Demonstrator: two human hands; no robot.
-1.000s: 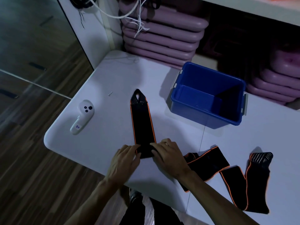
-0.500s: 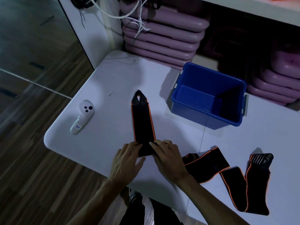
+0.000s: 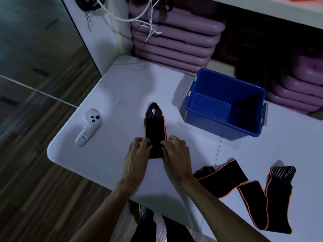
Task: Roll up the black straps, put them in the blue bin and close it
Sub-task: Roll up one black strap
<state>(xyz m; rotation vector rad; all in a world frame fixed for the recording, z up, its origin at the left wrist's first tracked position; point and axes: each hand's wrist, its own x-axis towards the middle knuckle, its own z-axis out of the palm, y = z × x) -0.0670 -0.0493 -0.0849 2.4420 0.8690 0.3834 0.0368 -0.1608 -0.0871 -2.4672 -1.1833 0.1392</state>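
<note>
A black strap with orange edges [image 3: 154, 127] lies flat on the white table [image 3: 132, 84], its looped end pointing away from me. Its near end is a thick roll under my fingers. My left hand [image 3: 137, 154] grips the roll's left side and my right hand [image 3: 174, 154] grips its right side. A second black strap [image 3: 248, 187] lies unrolled and folded on the table at the right. The blue bin [image 3: 223, 126] stands open and empty beyond my right hand. No lid is in view.
A white handheld controller [image 3: 89, 126] lies near the table's left corner. A small screw [image 3: 119, 102] rests beyond it. Stacked purple plastic boards [image 3: 174, 41] and white cords [image 3: 136, 18] sit behind the table. The table's front edge is close to my body.
Both hands have moved away from me along the strap, and the flat stretch of strap ahead of them is shorter. The roll under my fingers is thicker.
</note>
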